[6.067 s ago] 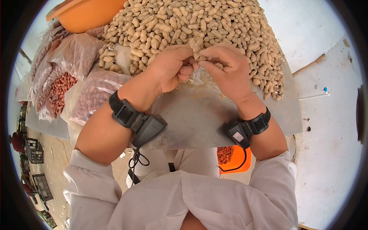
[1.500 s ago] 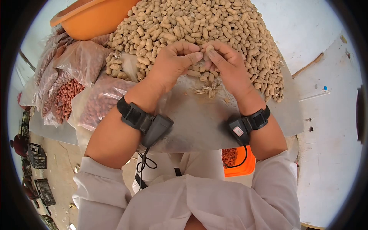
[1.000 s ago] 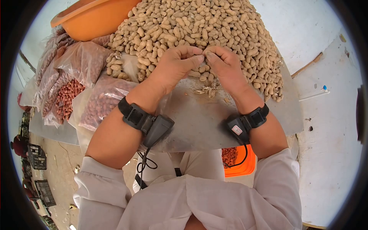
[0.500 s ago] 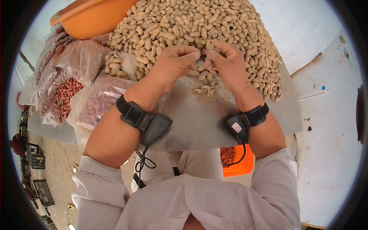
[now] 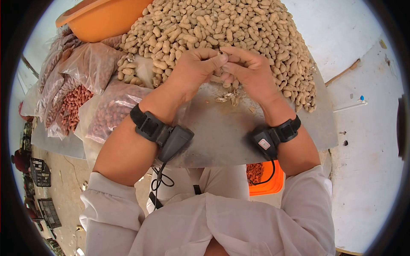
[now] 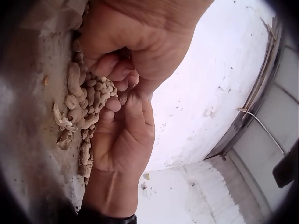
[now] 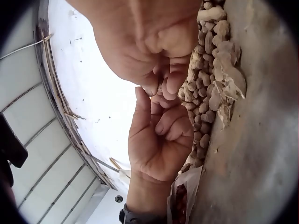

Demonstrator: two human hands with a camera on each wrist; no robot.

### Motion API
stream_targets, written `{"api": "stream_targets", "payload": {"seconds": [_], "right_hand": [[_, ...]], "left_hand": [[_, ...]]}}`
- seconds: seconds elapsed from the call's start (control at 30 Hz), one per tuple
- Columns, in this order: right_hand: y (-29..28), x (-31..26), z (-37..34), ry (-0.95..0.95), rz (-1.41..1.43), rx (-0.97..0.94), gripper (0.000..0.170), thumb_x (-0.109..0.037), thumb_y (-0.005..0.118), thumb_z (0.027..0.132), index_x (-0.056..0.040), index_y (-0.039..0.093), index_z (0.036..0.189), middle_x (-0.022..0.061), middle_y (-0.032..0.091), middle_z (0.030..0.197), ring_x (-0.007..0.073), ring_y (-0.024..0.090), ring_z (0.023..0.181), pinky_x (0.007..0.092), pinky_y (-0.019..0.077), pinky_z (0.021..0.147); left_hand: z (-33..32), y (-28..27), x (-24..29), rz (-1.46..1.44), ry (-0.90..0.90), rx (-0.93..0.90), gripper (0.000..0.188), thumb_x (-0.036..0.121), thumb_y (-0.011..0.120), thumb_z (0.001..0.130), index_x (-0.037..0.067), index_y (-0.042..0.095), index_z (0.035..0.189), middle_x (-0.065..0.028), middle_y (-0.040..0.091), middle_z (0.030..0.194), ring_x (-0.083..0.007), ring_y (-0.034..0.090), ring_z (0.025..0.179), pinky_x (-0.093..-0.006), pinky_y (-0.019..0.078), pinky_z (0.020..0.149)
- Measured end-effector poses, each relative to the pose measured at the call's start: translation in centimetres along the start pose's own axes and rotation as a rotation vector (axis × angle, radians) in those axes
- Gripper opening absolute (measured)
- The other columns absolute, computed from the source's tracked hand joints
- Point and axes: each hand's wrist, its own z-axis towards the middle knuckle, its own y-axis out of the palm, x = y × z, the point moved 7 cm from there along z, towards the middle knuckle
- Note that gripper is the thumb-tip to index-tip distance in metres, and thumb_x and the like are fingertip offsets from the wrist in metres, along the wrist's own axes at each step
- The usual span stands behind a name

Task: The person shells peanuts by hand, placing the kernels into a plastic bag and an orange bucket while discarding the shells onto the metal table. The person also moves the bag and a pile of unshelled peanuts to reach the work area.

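Grey tabletop (image 5: 205, 141) bears a big heap of unshelled peanuts (image 5: 230, 25) on its far side; orange basin (image 5: 102, 21) at far left, clear bag of red kernels (image 5: 113, 114) nearer, same side. L hand (image 5: 194, 72) and R hand (image 5: 251, 72) meet tip to tip just in front of the heap, thumbs + forefingers pinching a small piece between them, prob. a peanut pod (image 7: 160, 89), tho the fingers hide most of it. Broken shells (image 5: 229, 99) lie on the tabletop just below the hands. Main risk, I'd judge: the tips have v. little to grip, so too hard a squeeze could shoot the contents into the heap; a careless brush of the R hand could mix broken shells w/ whole peanuts.
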Motion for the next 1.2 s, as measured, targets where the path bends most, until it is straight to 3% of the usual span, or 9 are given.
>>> {"api": "stream_targets", "payload": {"seconds": [0.17, 0.27, 0.47, 0.57, 0.87, 0.97, 1.07, 1.2], "right_hand": [[0.1, 1.1, 0.1, 0.060, 0.265, -0.015, 0.027, 0.000, 0.059, 0.082, 0.0025, 0.057, 0.109, 0.0094, 0.063, 0.081, 0.0167, 0.065, 0.066, 0.0234, 0.0499, 0.052], [0.1, 1.7, 0.1, 0.095, 0.453, -0.020, 0.027, 0.001, 0.058, 0.083, 0.0029, 0.055, 0.110, 0.0115, 0.063, 0.082, 0.0192, 0.065, 0.066, 0.0245, 0.0526, 0.055], [-0.1, 1.9, 0.1, 0.118, 0.570, 0.054, 0.029, 0.004, 0.055, 0.084, 0.0031, 0.051, 0.112, 0.0148, 0.062, 0.091, 0.0223, 0.065, 0.071, 0.0281, 0.0571, 0.063], [-0.5, 2.1, 0.2, 0.087, 0.568, 0.132, 0.030, 0.003, 0.057, 0.083, 0.0025, 0.050, 0.113, 0.0136, 0.061, 0.092, 0.0196, 0.064, 0.074, 0.0277, 0.0562, 0.066], [-0.8, 0.3, -0.2, -0.053, -0.079, 0.144, 0.015, 0.002, 0.060, 0.080, 0.0017, 0.062, 0.095, 0.0068, 0.062, 0.096, 0.0113, 0.061, 0.071, 0.0238, 0.0499, 0.066], [-0.1, -1.6, -0.5, -0.299, -0.202, 0.138, 0.012, 0.002, 0.061, 0.079, 0.0022, 0.064, 0.091, 0.0072, 0.062, 0.093, 0.0115, 0.061, 0.071, 0.0235, 0.0497, 0.066], [0.4, -2.6, -0.6, -0.424, -0.382, 0.107, 0.010, 0.001, 0.061, 0.079, 0.0029, 0.064, 0.088, 0.0085, 0.062, 0.091, 0.0119, 0.061, 0.072, 0.0232, 0.0496, 0.066], [0.7, -2.8, -0.7, -0.328, -0.317, 0.092, 0.011, 0.001, 0.061, 0.078, 0.0026, 0.064, 0.089, 0.0091, 0.062, 0.092, 0.0128, 0.061, 0.074, 0.0233, 0.0500, 0.066]], "left_hand": [[0.1, 0.1, 0.3, 0.020, 0.088, 0.011, 0.019, 0.019, 0.062, 0.086, 0.003, 0.063, 0.078, 0.0014, 0.054, 0.067, -0.0050, 0.042, 0.057, -0.0198, 0.0338, 0.050], [0.1, 0.2, 0.2, 0.020, 0.082, 0.005, 0.019, 0.022, 0.063, 0.087, 0.002, 0.065, 0.088, 0.0011, 0.056, 0.072, -0.0037, 0.042, 0.058, -0.0173, 0.0314, 0.050], [0.4, -0.1, -0.2, -0.019, 0.079, 0.038, 0.020, 0.019, 0.058, 0.089, 0.001, 0.063, 0.095, 0.0016, 0.054, 0.072, -0.0034, 0.041, 0.056, -0.0170, 0.0303, 0.048], [0.0, 0.1, 0.0, -0.102, 0.016, 0.044, 0.022, 0.019, 0.054, 0.091, 0.000, 0.062, 0.101, 0.0011, 0.054, 0.072, -0.0039, 0.038, 0.053, -0.0173, 0.0284, 0.046], [-0.3, -0.1, -1.6, -0.352, -0.287, 0.097, 0.016, 0.017, 0.045, 0.090, 0.004, 0.053, 0.082, -0.0038, 0.053, 0.071, -0.0068, 0.032, 0.050, -0.0183, 0.0262, 0.043], [-0.1, -0.3, -2.4, -0.464, -0.348, 0.091, 0.015, 0.016, 0.044, 0.088, 0.004, 0.054, 0.087, -0.0066, 0.054, 0.066, -0.0072, 0.036, 0.047, -0.0197, 0.0270, 0.041], [-0.2, -0.1, -2.6, -0.516, -0.392, 0.062, 0.016, 0.016, 0.041, 0.088, 0.005, 0.051, 0.083, -0.0081, 0.054, 0.066, -0.0072, 0.036, 0.046, -0.0188, 0.0259, 0.039], [0.0, 0.0, -3.0, -0.517, -0.411, 0.043, 0.018, 0.018, 0.039, 0.089, 0.005, 0.050, 0.081, -0.0076, 0.053, 0.069, -0.0070, 0.034, 0.047, -0.0178, 0.0261, 0.040]]}}
